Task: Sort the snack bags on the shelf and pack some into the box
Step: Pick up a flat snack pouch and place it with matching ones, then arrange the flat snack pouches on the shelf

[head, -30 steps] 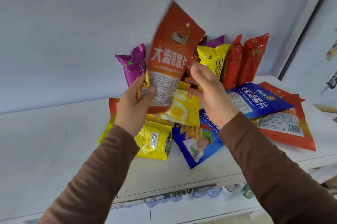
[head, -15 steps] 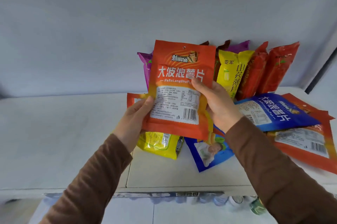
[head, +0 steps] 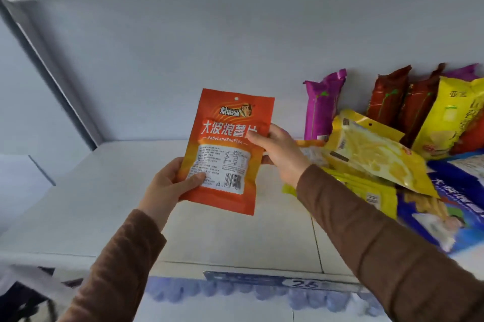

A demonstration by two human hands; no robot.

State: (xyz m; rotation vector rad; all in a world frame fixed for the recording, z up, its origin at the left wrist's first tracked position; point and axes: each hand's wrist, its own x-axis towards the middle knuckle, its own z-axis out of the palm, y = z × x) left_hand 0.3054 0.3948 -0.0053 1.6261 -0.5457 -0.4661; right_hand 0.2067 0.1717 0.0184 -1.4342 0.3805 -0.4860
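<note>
An orange snack bag (head: 227, 150) is held upright above the white shelf (head: 104, 203), over its bare left part and apart from the other bags. It is gripped at the lower left edge by the left hand (head: 167, 186), whose thumb is pressed on the white label panel with the fingers curled behind, and it is pinched at the right edge, beside the large white lettering, by the right hand (head: 280, 154), thumb in front and fingers behind. The sorting step is judged to be in hand: one bag has been singled out, and nothing is seen packed, as no box is in view. The next move is thought to call for a spot to be chosen, on the bare shelf or in the box, and for one hand to be released so the bag can be set down flat or upright. The bag is seen as flat, glossy and lightly creased, with a hang hole at the top and a barcode low on the label. Farther right, a yellow bag (head: 379, 154) is seen lying tilted on the pile, a blue bag (head: 450, 206) below it, and a purple bag (head: 323, 105) leaning on the back wall.
</note>
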